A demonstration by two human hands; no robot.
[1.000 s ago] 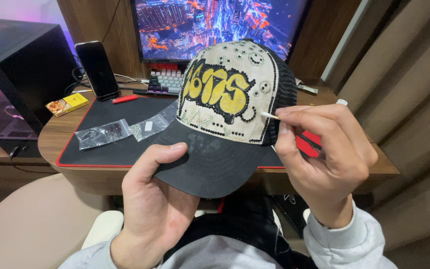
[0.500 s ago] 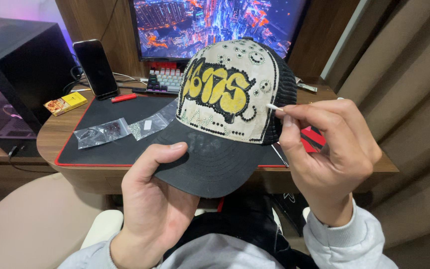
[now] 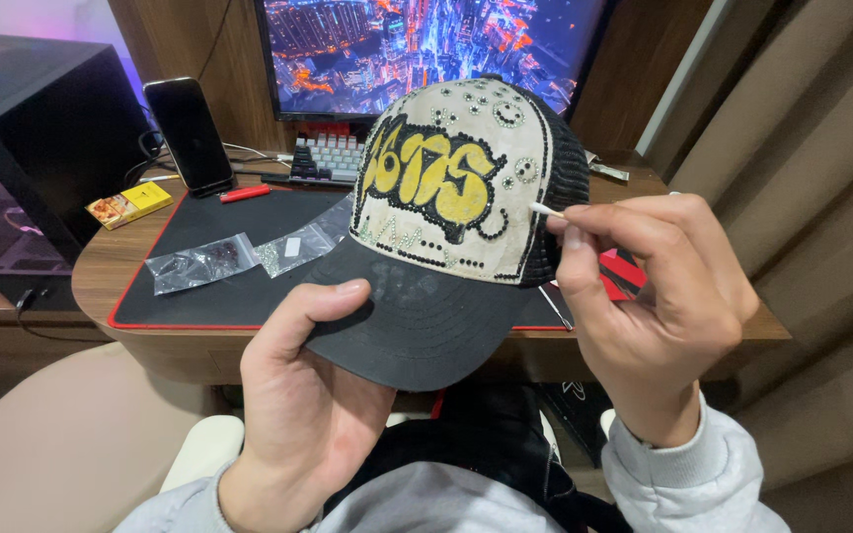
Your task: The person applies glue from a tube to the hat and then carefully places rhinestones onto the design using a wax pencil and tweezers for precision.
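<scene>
The left hand (image 3: 298, 415) holds a black-brimmed cap (image 3: 456, 227) by its brim, thumb on top, front panel facing the camera with yellow lettering and rhinestones. The right hand (image 3: 659, 296) pinches a thin white stick (image 3: 546, 209), its tip touching the panel's right edge. Behind, on the table (image 3: 101, 271), two small clear bags (image 3: 239, 259) lie on a black mat (image 3: 209, 222) near its front edge.

One cap (image 3: 456, 217), two clear plastic bags (image 3: 204, 262), one phone (image 3: 190, 133), one keyboard (image 3: 328, 158), one monitor (image 3: 426, 49)
</scene>
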